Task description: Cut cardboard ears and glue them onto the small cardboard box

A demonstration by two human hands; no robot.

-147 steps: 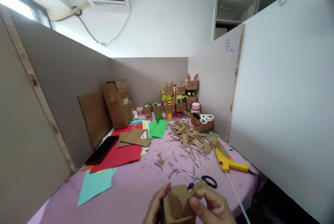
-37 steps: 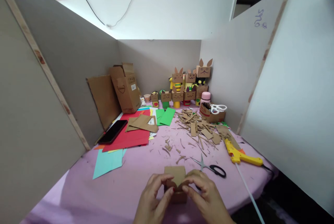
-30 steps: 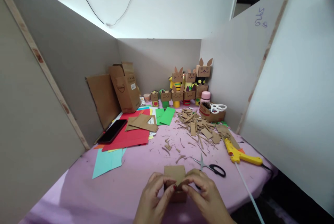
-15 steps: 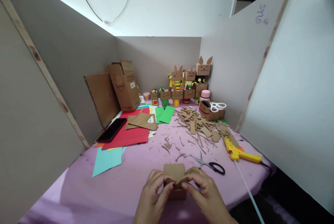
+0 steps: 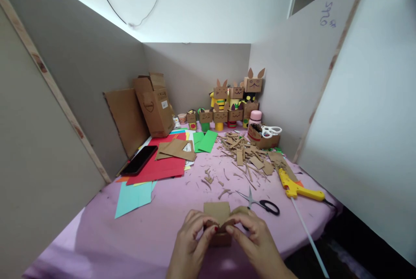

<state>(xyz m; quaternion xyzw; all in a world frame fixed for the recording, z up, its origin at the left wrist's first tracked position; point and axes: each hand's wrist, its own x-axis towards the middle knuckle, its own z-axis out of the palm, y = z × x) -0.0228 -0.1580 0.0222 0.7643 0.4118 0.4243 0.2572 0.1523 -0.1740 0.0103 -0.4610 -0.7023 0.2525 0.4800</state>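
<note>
A small cardboard box [image 5: 217, 209] with a raised back flap stands at the table's near edge between my hands. My left hand [image 5: 196, 233] pinches a piece of cardboard at the box's left side, thumb and forefinger together. Opposite it, my right hand [image 5: 250, 231] pinches a curved cardboard piece [image 5: 227, 225] over the box opening. Whether these pieces are loose or part of the box I cannot tell. Just beyond my right hand lie black-handled scissors [image 5: 260, 203], one handle loop partly hidden by the hand.
A yellow glue gun [image 5: 300, 190] with a long pale stick lies at right. Cardboard scraps [image 5: 243, 153] cover the middle right. Colored paper [image 5: 165, 166] and a phone [image 5: 140, 160] lie left. Cardboard animal figures [image 5: 221, 116] and a tall box [image 5: 154, 105] stand at the back.
The view has shifted slightly, so things sit a little higher in the picture. Both hands keep nearly the same pinch at the small box.
</note>
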